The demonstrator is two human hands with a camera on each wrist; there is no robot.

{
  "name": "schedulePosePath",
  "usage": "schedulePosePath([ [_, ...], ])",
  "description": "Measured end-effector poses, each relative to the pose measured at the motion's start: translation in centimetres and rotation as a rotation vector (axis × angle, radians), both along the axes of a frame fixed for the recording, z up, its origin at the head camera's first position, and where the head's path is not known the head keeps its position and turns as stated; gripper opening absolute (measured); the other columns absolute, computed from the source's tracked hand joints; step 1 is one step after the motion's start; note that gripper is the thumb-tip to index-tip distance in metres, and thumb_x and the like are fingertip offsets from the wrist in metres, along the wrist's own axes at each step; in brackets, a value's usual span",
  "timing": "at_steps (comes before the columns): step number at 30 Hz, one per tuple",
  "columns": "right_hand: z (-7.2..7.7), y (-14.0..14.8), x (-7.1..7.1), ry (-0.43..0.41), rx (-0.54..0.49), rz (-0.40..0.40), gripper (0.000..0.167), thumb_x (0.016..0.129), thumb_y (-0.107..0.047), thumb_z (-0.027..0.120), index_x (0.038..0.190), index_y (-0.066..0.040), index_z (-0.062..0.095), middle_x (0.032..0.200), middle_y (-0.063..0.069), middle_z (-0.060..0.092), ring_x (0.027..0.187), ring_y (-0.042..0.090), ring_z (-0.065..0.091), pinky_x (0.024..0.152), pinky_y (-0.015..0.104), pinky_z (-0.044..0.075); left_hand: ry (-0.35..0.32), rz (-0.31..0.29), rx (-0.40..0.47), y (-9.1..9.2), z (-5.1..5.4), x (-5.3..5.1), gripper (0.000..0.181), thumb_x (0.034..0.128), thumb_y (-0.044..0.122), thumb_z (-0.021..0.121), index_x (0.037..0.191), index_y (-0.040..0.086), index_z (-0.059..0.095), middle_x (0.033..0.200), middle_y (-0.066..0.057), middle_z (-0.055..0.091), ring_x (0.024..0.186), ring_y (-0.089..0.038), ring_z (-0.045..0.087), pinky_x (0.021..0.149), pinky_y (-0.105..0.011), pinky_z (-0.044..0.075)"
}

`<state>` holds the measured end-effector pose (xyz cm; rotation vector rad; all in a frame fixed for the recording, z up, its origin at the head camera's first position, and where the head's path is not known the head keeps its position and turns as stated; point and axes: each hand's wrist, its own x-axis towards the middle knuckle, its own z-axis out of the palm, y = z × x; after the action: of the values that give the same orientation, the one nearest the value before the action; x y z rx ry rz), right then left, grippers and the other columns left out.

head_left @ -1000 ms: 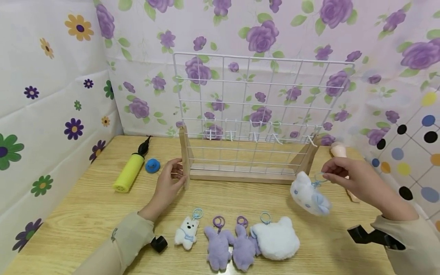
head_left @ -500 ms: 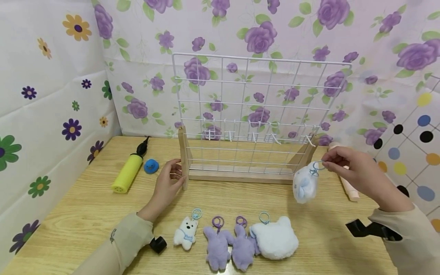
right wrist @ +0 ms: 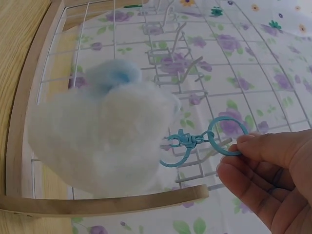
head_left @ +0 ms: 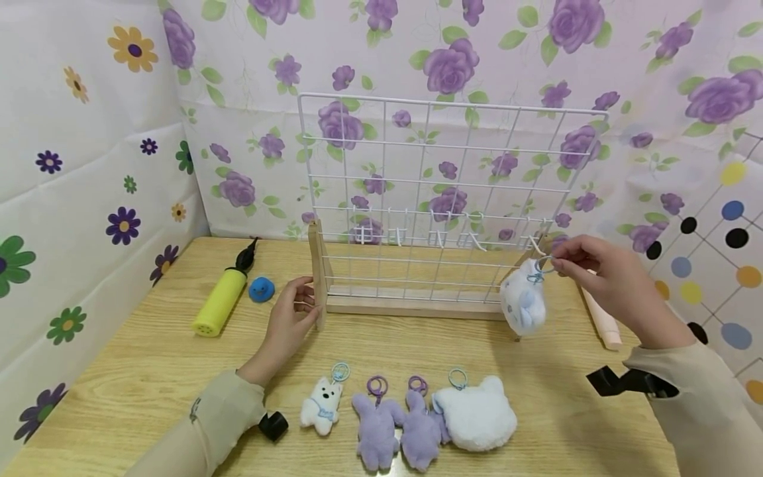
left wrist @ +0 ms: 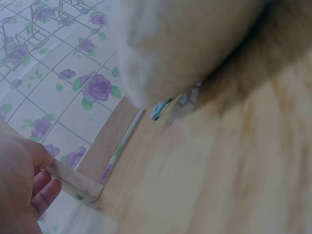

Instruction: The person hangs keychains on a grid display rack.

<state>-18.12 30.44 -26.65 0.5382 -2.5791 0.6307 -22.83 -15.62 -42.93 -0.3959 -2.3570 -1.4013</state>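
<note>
My right hand (head_left: pixel 602 278) pinches the blue key ring (right wrist: pixel 228 135) of a white plush keychain (head_left: pixel 524 301) with pale blue patches. The plush hangs from the ring in front of the rack's right end. Close to the ring is the tip of the rightmost white hook (head_left: pixel 536 246); whether it passes through the ring I cannot tell. My left hand (head_left: pixel 290 321) grips the left wooden post (head_left: pixel 318 278) of the white wire grid rack (head_left: pixel 417 177), thumb on its near edge. Several more white hooks (head_left: pixel 439 238) line the grid with nothing on them.
Along the table front lie a small white dog keychain (head_left: pixel 324 405), two purple plush keychains (head_left: pixel 377 430) and a larger white plush (head_left: pixel 479 416). A yellow pump (head_left: pixel 220 301) and a blue toy (head_left: pixel 261 289) are at left. A pale pink tube (head_left: pixel 602 321) lies at right.
My right hand has moved left and up, bringing the white plush from beside the rack to the rightmost hook. The plush has swung to hang down. My left hand stays on the post.
</note>
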Motion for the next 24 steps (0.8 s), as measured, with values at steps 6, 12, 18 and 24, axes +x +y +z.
schedulePosePath([
  [6,0.0,-0.2,-0.7,-0.026,-0.014,-0.029,0.008,0.093,-0.013,0.062,0.098,-0.008,0.066,0.086,0.008,0.069,0.069,-0.014,0.053,0.058,0.009,0.045,0.007,-0.007,0.005,0.1,0.2,0.0,0.053,0.0834,-0.008,0.067,0.132,-0.004,0.046,0.108,-0.021,0.058,0.092,-0.028,0.059,0.076,-0.025,0.054],
  [12,-0.6,-0.1,-1.3,-0.035,-0.082,-0.031,0.008,0.093,-0.01,0.061,0.099,-0.005,0.065,0.085,0.009,0.068,0.067,-0.012,0.055,0.057,0.01,0.048,0.016,0.003,-0.004,0.0,0.1,-0.1,0.053,0.0825,-0.009,0.067,0.131,-0.004,0.046,0.108,-0.02,0.058,0.091,-0.028,0.059,0.075,-0.024,0.054],
  [18,-1.3,0.0,-1.8,-0.047,-0.155,-0.01,0.009,0.092,-0.008,0.063,0.098,-0.002,0.066,0.082,-0.006,0.065,0.068,-0.013,0.058,0.061,0.008,0.05,0.013,0.007,-0.005,0.0,-0.1,-0.1,0.055,0.0818,-0.008,0.068,0.132,-0.004,0.046,0.107,-0.02,0.059,0.091,-0.027,0.059,0.075,-0.027,0.054],
  [24,-1.4,-0.1,-2.3,-0.08,-0.17,-0.033,0.012,0.093,-0.01,0.062,0.101,-0.002,0.065,0.084,-0.01,0.064,0.068,-0.01,0.058,0.062,0.008,0.049,0.014,0.008,0.005,0.1,-0.1,-0.1,0.054,0.0822,-0.009,0.068,0.131,-0.004,0.046,0.108,-0.02,0.059,0.091,-0.027,0.059,0.075,-0.029,0.055],
])
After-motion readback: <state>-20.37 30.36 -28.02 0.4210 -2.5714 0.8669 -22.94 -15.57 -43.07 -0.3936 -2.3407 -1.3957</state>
